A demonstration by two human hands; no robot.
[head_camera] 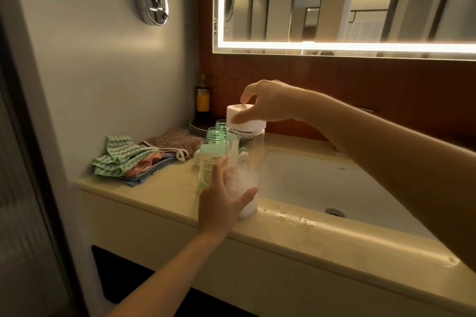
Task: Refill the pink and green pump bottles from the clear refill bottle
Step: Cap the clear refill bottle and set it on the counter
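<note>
The clear refill bottle (244,159) is upright at the front edge of the counter (159,188), just left of the sink (334,183). It has some white foamy liquid at the bottom. The left hand (221,203) grips its lower part, with the fingers and thumb curled around it. The right hand (268,103) is on the white cap (248,122) and pinches it between thumb and fingers. Just behind the clear bottle stand two green bottles (212,154) with open necks. Further left on the counter is a pile of folded cloths (128,159). Near the wall are stacked plates (195,128) and a dark bottle (203,98). Water drops (296,220) are on the counter in front of the sink.
</note>
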